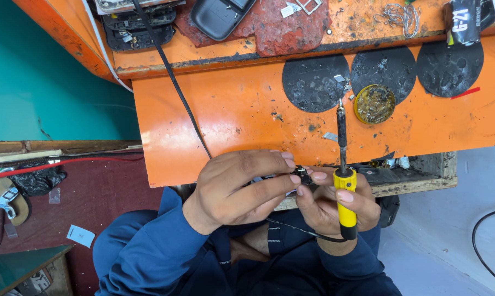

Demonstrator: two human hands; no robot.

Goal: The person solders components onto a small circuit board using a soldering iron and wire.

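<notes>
My left hand (239, 186) pinches a small black electronic part (302, 175) between thumb and fingertips, just below the front edge of the orange workbench (236, 109). My right hand (335, 205) touches the same part with its fingertips and also grips a yellow-handled soldering iron (344, 192). The iron stands upright, its dark tip (340, 118) pointing away from me over the bench. A black cord (296, 229) runs from the iron's handle across my lap. The part is mostly hidden by my fingers.
A round tin of yellowish flux (374, 103) sits beside the iron's tip, among three black discs (315, 83). A black cable (170, 74) crosses the bench. Phone bodies (138, 24) and a black case (220, 16) lie on the far shelf. Sandals (9, 200) are on the floor at left.
</notes>
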